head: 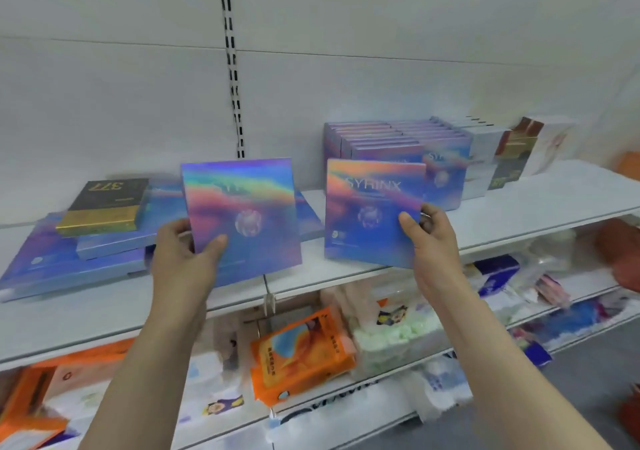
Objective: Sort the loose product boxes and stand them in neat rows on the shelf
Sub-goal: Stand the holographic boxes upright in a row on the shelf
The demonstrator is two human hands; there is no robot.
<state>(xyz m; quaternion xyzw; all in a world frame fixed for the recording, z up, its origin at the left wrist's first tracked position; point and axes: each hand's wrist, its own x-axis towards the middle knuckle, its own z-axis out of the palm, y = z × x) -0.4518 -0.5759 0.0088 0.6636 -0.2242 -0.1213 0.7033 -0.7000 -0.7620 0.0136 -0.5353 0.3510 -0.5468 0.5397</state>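
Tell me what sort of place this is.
Probably a shop aisle: white slotted shelving, a standing row of identical iridescent boxes, and packaged goods crowding the lower shelf.

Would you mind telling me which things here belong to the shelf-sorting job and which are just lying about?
Job:
- holographic box in left hand
- SYRINX box in right hand
- standing row of matching boxes
- flat pile of boxes
- black-and-gold box

Lying about:
- orange packet
- green-white pack

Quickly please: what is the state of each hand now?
Left hand: closed on a holographic box, held upright.
Right hand: closed on the SYRINX box, its bottom edge apparently on the shelf.
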